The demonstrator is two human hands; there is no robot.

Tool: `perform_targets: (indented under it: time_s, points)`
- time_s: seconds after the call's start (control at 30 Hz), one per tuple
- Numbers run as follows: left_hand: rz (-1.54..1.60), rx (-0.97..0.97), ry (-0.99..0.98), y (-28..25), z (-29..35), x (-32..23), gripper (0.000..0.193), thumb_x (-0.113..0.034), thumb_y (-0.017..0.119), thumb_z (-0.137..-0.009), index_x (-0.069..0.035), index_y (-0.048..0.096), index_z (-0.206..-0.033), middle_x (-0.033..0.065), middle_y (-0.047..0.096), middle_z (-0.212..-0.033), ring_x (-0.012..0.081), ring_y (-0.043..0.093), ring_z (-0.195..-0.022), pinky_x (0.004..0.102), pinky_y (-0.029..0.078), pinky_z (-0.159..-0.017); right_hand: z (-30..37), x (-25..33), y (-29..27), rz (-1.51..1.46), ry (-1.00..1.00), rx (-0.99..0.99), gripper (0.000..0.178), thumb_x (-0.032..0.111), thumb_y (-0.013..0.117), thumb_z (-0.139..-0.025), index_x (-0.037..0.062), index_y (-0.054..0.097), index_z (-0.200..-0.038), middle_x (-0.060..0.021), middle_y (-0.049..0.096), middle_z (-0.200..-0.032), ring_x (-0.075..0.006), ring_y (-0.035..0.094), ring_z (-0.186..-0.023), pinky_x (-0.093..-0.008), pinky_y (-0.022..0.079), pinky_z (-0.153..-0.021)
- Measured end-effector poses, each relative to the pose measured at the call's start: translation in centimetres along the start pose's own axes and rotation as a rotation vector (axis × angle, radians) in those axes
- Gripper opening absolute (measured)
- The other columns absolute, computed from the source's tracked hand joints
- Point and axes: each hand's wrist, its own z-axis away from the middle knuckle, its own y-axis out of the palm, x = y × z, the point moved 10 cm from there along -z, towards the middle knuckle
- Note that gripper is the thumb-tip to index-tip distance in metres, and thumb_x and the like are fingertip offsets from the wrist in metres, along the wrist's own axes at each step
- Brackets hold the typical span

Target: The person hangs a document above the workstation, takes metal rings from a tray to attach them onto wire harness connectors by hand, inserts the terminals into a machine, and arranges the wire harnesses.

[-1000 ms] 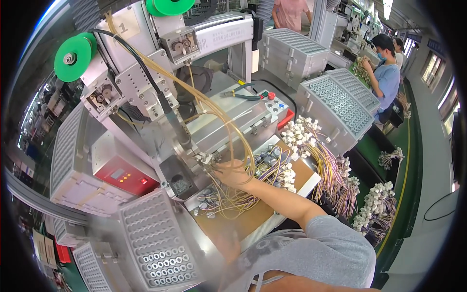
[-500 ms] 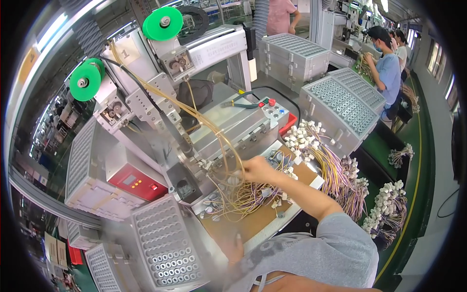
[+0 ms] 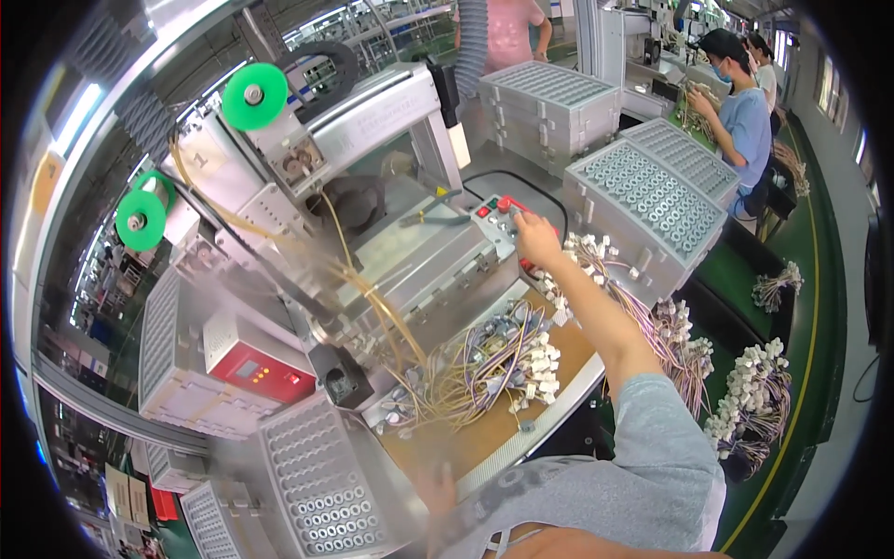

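My right hand (image 3: 538, 240) reaches to a small control panel (image 3: 494, 212) at the front right of the machine. Its fingertips touch or hover by the buttons, next to the red knob (image 3: 506, 202), and I see nothing held. My left hand (image 3: 436, 486) is low over the front of the brown work board (image 3: 475, 447), smeared by motion, its fingers not readable. On the board lies a tangled bundle of thin wires (image 3: 484, 373) with white connectors (image 3: 540, 368) at its right side. Tan tubes or cables (image 3: 372, 293) hang from the machine over the wires' left.
Green reels (image 3: 254, 97) top the machine. Pliers (image 3: 436, 220) lie on its metal cover. A red-fronted controller box (image 3: 256, 368) and a tray of round parts (image 3: 321, 475) stand left. Stacked trays (image 3: 652, 200) and hanging wire bundles (image 3: 745, 410) are right. A co-worker (image 3: 740, 130) works beyond.
My right hand has left the tubes and wires and moved up and right to the control panel. My left hand stays low, somewhat shifted. The whole view has turned slightly.
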Motion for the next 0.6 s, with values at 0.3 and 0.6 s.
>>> perform_targets:
  time_s: [0.3, 0.6]
  points:
    - [0.026, 0.004, -0.089, -0.7, -1.8, -0.9, 0.021, -0.002, 0.058, -0.075, -0.002, 0.061, -0.096, 0.0018, 0.053, -0.074, 0.0064, 0.047, -0.058, 0.0182, 0.039, -0.050, 0.0, -1.5, 0.8, -0.128, 0.010, -0.007, 0.028, 0.001, 0.051, -0.065, 0.0016, 0.048, -0.093, -0.0156, 0.052, -0.086, -0.0316, 0.053, -0.082, -0.0416, 0.042, -0.069]
    - [-0.033, 0.052, -0.002, 0.6, -1.4, -1.0, 0.022, -0.002, 0.059, -0.074, -0.003, 0.062, -0.096, 0.0033, 0.052, -0.075, 0.0078, 0.045, -0.055, 0.0198, 0.037, -0.049, 18.6, -4.9, -1.5, -0.869, 0.592, -0.264, 0.020, 0.008, 0.054, -0.074, 0.0023, 0.051, -0.093, -0.0122, 0.050, -0.063, -0.0239, 0.048, -0.051, -0.0323, 0.040, -0.051]
